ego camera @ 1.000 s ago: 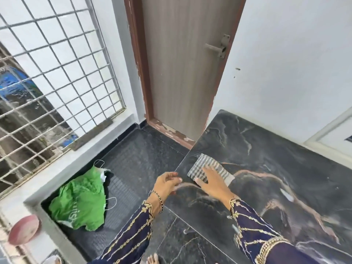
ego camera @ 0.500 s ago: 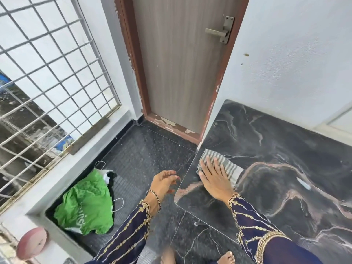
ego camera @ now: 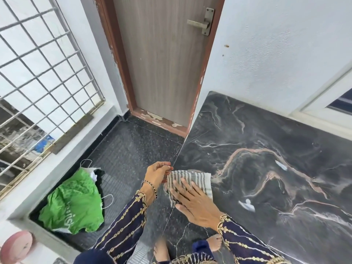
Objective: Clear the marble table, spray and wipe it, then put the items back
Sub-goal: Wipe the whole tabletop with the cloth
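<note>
1. Dark marble tabletop (ego camera: 266, 149).
2. Striped cloth (ego camera: 198, 178) sits at its left edge, hanging off a bit. Looks soft and floppy, so I'd grab the overhanging corner.
3. Right hand (ego camera: 194, 204) presses it, fingers straight and spread.
4. Left hand (ego camera: 157, 175) fingers curl beside that corner, can't tell if they're pinching.

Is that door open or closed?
Shut. The door sits flush inside its brown frame, no gap shows along its edges, and its handle is level.

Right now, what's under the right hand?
The striped cloth, pressed flat by the right hand at the edge of the marble table. Anything beneath cloth and palm is hidden.
</note>
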`<state>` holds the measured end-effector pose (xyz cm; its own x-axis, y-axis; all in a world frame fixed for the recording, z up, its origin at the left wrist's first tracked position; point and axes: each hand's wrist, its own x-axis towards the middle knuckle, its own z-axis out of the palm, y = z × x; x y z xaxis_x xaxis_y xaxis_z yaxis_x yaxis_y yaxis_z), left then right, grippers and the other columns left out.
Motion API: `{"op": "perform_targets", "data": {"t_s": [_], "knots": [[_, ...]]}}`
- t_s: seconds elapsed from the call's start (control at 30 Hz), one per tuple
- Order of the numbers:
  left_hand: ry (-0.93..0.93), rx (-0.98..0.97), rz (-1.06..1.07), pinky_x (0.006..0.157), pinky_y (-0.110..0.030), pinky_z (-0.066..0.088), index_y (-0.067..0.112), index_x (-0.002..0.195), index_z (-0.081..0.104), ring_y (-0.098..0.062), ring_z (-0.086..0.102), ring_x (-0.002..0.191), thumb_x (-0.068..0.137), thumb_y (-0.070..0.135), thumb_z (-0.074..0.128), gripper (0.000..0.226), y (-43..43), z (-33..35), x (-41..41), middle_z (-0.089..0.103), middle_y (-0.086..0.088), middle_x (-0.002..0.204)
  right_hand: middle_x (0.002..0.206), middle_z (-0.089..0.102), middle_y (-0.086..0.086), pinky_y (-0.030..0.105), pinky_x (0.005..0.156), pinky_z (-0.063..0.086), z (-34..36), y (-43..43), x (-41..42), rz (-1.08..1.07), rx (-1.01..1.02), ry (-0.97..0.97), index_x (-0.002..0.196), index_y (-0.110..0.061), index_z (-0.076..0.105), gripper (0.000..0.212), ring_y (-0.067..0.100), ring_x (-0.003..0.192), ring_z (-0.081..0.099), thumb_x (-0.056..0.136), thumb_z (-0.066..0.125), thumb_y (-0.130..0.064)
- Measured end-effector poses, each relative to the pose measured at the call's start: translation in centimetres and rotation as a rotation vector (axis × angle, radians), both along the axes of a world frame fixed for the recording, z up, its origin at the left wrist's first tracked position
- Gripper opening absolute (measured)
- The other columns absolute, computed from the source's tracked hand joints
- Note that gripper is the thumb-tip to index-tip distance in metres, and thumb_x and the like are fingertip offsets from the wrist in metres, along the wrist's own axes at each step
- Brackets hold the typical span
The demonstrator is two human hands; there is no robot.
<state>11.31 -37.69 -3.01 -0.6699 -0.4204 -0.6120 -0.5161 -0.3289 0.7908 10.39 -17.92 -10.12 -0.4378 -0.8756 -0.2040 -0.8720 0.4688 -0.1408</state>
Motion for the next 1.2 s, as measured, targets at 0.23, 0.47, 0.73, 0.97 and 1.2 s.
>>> {"op": "perform_targets", "data": {"t_s": [0.23, 0.47, 0.73, 0.97, 1.2], "knots": [[-0.011, -0.007, -0.038, 0.052, -0.019, 0.047, 0.015, 0.086, 0.064, -0.008, 0.058, 0.065, 0.096, 0.006, 0.048, 0.021, 1.7, 0.4, -0.8, 0.068, 0.001, 0.079, 0.166, 0.021, -0.005, 0.046, 0.119, 0.01, 1.2, 4.3, -2.5, 0.018, 0.133, 0.039, 0.16, -0.03, 0.022, 0.061, 0.024, 0.154, 0.019, 0.106, 0.026, -0.058], [-0.06, -0.03, -0.034, 0.039, -0.011, 0.046, 0.006, 0.091, 0.064, -0.008, 0.06, 0.053, 0.097, 0.002, 0.046, 0.019, 2.4, 0.1, -1.4, 0.065, -0.005, 0.074, 0.168, 0.01, -0.006, 0.048, 0.122, 0.003, 1.1, 3.3, -5.5, 0.182, 0.173, -0.01, 0.161, -0.031, 0.015, 0.065, 0.024, 0.156, 0.007, 0.105, 0.022, -0.062], [-0.152, -0.223, -0.055, 0.062, -0.031, 0.054, 0.015, 0.086, 0.07, -0.019, 0.063, 0.07, 0.092, 0.011, 0.052, 0.019, 2.4, -1.5, -3.8, 0.072, -0.008, 0.08, 0.167, -0.005, -0.011, 0.038, 0.121, -0.019, 1.2, -1.6, -12.6, 0.153, 0.112, -0.031, 0.16, -0.034, 0.004, 0.065, 0.018, 0.154, -0.015, 0.103, 0.017, -0.063], [-0.131, -0.506, -0.344, 0.072, -0.02, 0.049, 0.021, 0.087, 0.068, -0.014, 0.064, 0.08, 0.086, 0.012, 0.057, 0.015, 3.6, -1.7, -8.0, 0.07, 0.005, 0.081, 0.168, -0.006, -0.002, 0.044, 0.125, 0.0, 1.0, -2.4, -18.4, 0.061, 0.027, 0.002, 0.162, -0.023, 0.006, 0.072, 0.02, 0.155, -0.008, 0.104, 0.02, -0.063], [-0.093, -0.81, -0.582, 0.084, -0.026, 0.047, 0.023, 0.1, 0.064, -0.016, 0.062, 0.101, 0.087, 0.019, 0.05, 0.02, 4.8, -1.2, -13.5, 0.067, 0.004, 0.104, 0.169, 0.006, -0.006, 0.04, 0.123, -0.007, -0.2, -1.6, -23.6, 0.207, 0.001, -0.039, 0.16, -0.022, 0.021, 0.068, 0.017, 0.156, -0.003, 0.104, 0.008, -0.059]]}}
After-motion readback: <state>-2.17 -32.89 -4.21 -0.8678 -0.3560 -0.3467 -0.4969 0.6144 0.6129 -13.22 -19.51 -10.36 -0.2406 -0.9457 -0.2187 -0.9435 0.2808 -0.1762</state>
